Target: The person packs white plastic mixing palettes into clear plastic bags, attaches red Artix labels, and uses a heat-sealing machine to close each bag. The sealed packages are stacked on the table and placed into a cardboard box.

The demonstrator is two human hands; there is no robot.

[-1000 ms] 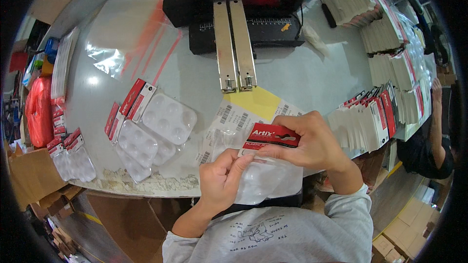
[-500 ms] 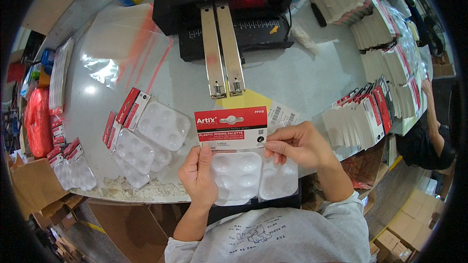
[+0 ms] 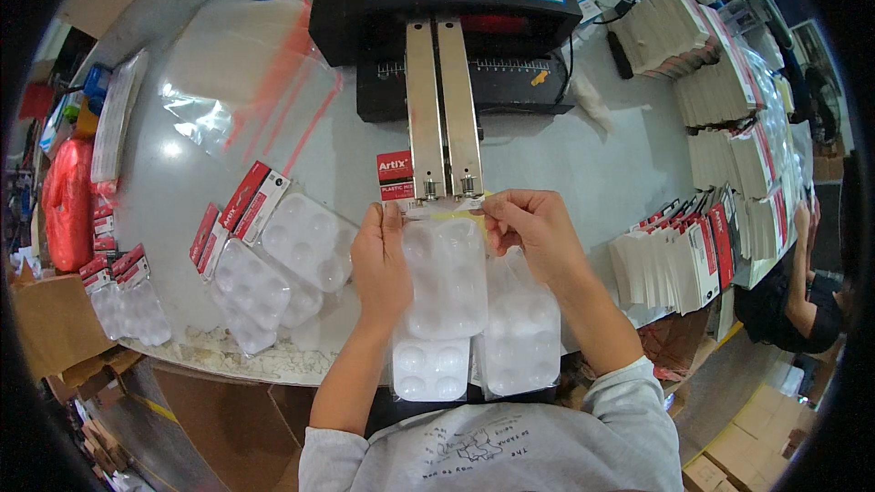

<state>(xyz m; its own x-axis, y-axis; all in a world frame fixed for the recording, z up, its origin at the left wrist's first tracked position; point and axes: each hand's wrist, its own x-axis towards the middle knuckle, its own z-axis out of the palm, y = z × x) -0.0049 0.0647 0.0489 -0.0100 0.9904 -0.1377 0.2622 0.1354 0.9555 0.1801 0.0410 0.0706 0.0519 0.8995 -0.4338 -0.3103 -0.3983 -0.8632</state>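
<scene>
At the metal bars [image 3: 424, 109], left hand [image 3: 381, 260] and right hand [image 3: 535, 230] pinch a palette pack [image 3: 445, 278].

Blocked straight ahead by the machine [image 3: 447, 5] and its bars [image 3: 425, 109], overlapping the card [image 3: 395, 169]. Passable right of the bars, across the table [image 3: 592, 164], as far as the card stacks [image 3: 665, 255]. Narrower on the left, between bars and clear bags [image 3: 228, 64]; hemmed in by palettes [image 3: 305, 241] just beside the left hand [image 3: 383, 260].
</scene>
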